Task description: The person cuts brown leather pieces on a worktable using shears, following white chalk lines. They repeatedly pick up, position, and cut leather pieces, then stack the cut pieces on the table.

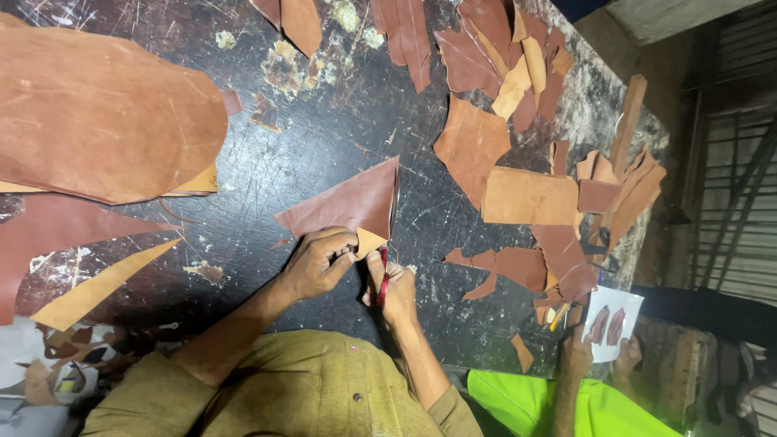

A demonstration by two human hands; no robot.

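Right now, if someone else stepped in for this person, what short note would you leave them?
Left hand: pinching the lower corner of the triangular brown leather piece, which lies flat on the dark table.
Right hand: gripping a red-handled cutting tool at that same corner.
Done: cut pieces lie scattered to the right; a large leather sheet lies to the left.
Left: the cut at the triangle's corner looks unfinished.

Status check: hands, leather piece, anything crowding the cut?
Left hand pins triangular brown leather piece. Right hand grips red-handled cutter at its edge. Loose leather scraps lie nearby, apart.
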